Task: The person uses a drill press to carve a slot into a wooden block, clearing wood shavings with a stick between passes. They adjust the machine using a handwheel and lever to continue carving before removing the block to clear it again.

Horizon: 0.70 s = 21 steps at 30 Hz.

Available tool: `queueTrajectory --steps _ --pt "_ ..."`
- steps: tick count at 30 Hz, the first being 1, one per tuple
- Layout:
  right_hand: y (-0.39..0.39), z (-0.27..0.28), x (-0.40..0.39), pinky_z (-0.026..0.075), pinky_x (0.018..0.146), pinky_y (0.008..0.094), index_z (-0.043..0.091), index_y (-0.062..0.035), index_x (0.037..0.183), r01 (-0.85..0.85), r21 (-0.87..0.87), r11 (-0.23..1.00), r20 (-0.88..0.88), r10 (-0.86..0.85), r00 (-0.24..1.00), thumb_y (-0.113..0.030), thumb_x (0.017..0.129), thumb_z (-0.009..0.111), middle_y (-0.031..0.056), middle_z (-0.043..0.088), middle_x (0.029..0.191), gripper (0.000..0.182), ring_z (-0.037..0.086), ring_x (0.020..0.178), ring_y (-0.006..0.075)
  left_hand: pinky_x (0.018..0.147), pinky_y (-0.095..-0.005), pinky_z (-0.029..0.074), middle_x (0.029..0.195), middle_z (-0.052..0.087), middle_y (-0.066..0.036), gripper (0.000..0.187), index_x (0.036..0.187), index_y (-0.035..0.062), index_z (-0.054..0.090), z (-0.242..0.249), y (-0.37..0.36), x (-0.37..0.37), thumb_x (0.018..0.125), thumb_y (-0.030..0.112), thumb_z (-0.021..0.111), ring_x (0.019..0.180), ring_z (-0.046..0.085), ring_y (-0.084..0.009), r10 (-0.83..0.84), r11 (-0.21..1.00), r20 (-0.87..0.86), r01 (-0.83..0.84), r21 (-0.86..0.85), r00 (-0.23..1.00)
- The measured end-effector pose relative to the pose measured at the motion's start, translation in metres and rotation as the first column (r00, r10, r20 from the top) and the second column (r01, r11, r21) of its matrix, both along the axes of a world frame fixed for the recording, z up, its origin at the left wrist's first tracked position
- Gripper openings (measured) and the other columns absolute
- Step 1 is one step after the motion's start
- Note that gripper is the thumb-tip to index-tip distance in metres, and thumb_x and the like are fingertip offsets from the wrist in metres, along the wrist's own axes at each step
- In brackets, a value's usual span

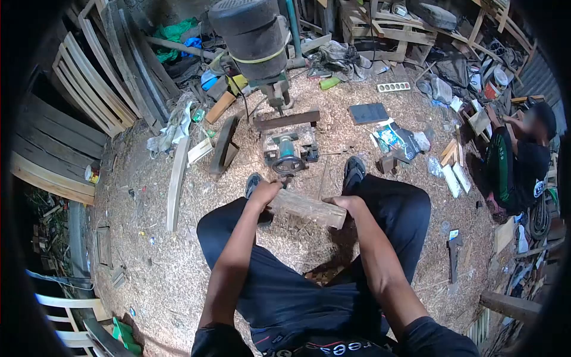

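Observation:
A rough, thick piece of wood (306, 208) is held crosswise between my knees, above the shavings. My left hand (265, 194) grips its left end, and my right hand (350, 206) is closed on its right end; the fingers' undersides are partly hidden. Just beyond the wood stands a drilling machine with a dark motor (253, 44) on top. Below its bit lies a dark wooden bar (286, 120), and a handwheel (288, 166) faces me near my left foot.
Wood shavings cover the ground. Left of the machine lie a dark beam (223, 146) and a pale slat (177, 184). A power strip (393, 87) and flat dark board (367, 113) lie to the right. Another person (526, 149) sits at far right; a hammer-like tool (454, 259) lies closer.

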State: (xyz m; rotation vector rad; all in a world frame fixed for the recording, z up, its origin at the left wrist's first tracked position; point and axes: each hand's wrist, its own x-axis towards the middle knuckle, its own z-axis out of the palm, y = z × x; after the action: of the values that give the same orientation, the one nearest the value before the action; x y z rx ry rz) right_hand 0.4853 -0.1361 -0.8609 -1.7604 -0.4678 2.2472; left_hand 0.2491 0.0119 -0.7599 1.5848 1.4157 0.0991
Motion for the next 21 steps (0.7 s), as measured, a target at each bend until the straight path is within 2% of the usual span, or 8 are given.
queueTrajectory --steps 5,7,8,10,14,17,20,21 --pt "0.021 0.061 0.006 0.043 0.098 0.0351 0.053 -0.0051 0.130 -0.386 0.321 0.865 0.557 0.158 0.815 -0.062 0.089 0.045 0.0131 0.060 0.126 0.071 0.061 0.109 0.0274 0.068 -0.0364 0.050 0.088 0.066 -0.014 0.038 0.095 -0.0058 0.064 0.010 0.000 -0.032 0.084 0.030 0.059 0.078 0.064 -0.0219 0.114 0.976 0.291 -0.053 -0.212 0.950" --pt "0.027 0.134 0.002 0.044 0.097 0.0348 0.054 -0.0034 0.129 -0.291 0.394 0.872 0.572 0.016 0.820 -0.061 0.087 0.051 0.0164 0.061 0.123 0.071 0.061 0.108 0.0283 0.063 -0.0357 0.051 0.092 0.062 -0.011 0.041 0.108 0.0000 0.055 0.019 -0.005 -0.040 0.084 0.031 0.066 0.077 0.064 -0.0196 0.337 0.911 0.278 -0.237 -0.338 0.899" --pt "0.031 0.154 0.001 0.045 0.096 0.0347 0.055 -0.0025 0.128 -0.236 0.433 0.870 0.571 -0.062 0.818 -0.060 0.086 0.054 0.0180 0.061 0.122 0.072 0.061 0.108 0.0287 0.064 -0.0358 0.051 0.096 0.062 -0.011 0.045 0.113 0.0001 0.051 0.033 -0.007 -0.040 0.083 0.029 0.068 0.079 0.064 -0.0196 0.331 0.907 0.329 -0.203 -0.368 0.884" --pt "0.046 0.127 0.002 0.046 0.095 0.0347 0.056 0.0008 0.125 -0.041 0.785 0.619 0.319 -0.346 0.883 -0.053 0.084 0.063 0.0196 0.064 0.115 0.068 0.061 0.107 0.0284 0.066 -0.0360 0.052 0.104 0.061 -0.011 0.056 0.124 0.0003 0.043 0.054 -0.008 -0.041 0.082 0.025 0.071 0.082 0.064 -0.0196 0.326 0.894 0.423 -0.130 -0.428 0.845" --pt "0.046 0.126 0.010 0.047 0.093 0.0371 0.027 0.0015 0.143 0.009 0.863 0.505 0.245 -0.435 0.867 -0.037 0.080 0.076 0.0239 0.045 0.135 0.089 0.051 0.118 0.0277 0.091 -0.0315 0.046 0.109 0.061 -0.010 0.061 0.122 -0.0006 0.047 0.058 -0.005 -0.046 0.069 0.003 0.078 0.100 0.059 -0.0196 0.086 0.994 0.604 -0.024 -0.110 0.792" --pt "0.045 0.116 0.002 0.049 0.091 0.0340 0.029 -0.0013 0.143 0.236 0.899 0.370 -0.015 -0.511 0.859 -0.016 0.074 0.082 0.0204 0.041 0.137 0.088 0.047 0.122 0.0262 0.098 -0.0331 0.042 0.115 0.057 -0.007 0.072 0.122 0.0034 0.047 0.044 0.002 -0.040 0.059 -0.007 0.080 0.108 0.054 -0.0198 -0.028 0.992 0.634 -0.058 0.116 0.773" --pt "0.040 0.141 -0.004 0.050 0.090 0.0299 0.031 -0.0036 0.141 0.289 0.922 0.257 -0.105 -0.554 0.826 -0.002 0.067 0.084 0.0164 0.042 0.134 0.091 0.043 0.125 0.0236 0.097 -0.0326 0.043 0.118 0.056 -0.007 0.070 0.122 0.0082 0.045 0.056 0.005 -0.036 0.062 -0.007 0.078 0.112 0.054 -0.0184 -0.081 0.986 0.673 -0.038 0.161 0.735" --pt "0.038 0.140 -0.002 0.048 0.094 0.0305 0.033 -0.0046 0.139 0.153 0.962 0.225 0.005 -0.576 0.818 0.000 0.063 0.085 0.0141 0.040 0.134 0.092 0.042 0.125 0.0226 0.097 -0.0331 0.043 0.118 0.055 -0.007 0.069 0.121 0.0081 0.045 0.066 0.005 -0.033 0.062 -0.008 0.078 0.112 0.053 -0.0190 -0.117 0.976 0.651 -0.036 0.217 0.750"
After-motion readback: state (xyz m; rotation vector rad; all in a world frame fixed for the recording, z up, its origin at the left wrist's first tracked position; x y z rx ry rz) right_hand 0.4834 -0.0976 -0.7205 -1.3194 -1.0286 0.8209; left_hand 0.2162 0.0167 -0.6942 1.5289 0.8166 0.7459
